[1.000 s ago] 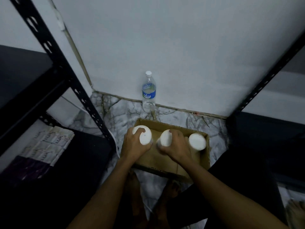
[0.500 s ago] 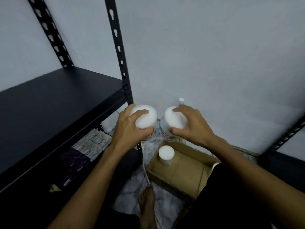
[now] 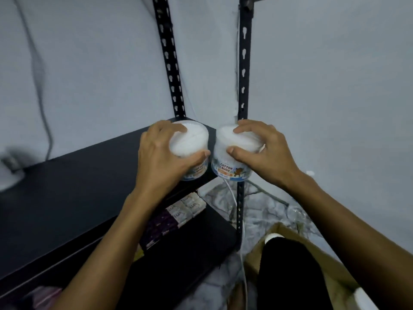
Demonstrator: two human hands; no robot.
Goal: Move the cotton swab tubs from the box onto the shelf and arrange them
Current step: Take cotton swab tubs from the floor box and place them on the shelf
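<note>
My left hand (image 3: 161, 157) grips a clear cotton swab tub (image 3: 192, 142) with a white lid from above, at the right front corner of the black shelf (image 3: 78, 193). My right hand (image 3: 266, 153) holds a second tub (image 3: 230, 168), labelled "Cotton Buds", in the air just right of the shelf's edge, in front of the upright post. The two tubs are side by side, nearly touching. The cardboard box (image 3: 297, 240) lies on the floor at the lower right. One white tub lid (image 3: 273, 237) shows in it, and another (image 3: 364, 297) at the bottom right edge.
Two black perforated uprights (image 3: 242, 86) rise at the shelf's right end. A lower shelf holds several soap packs (image 3: 178, 215). A white cable (image 3: 232, 198) hangs by the post. A water bottle (image 3: 297, 211) stands on the marble floor. My dark-clad knee (image 3: 290, 276) covers part of the box.
Both hands lifted a tub each out of the box and carried them up and left to the shelf's right corner. My view swung from the floor to the shelf.
</note>
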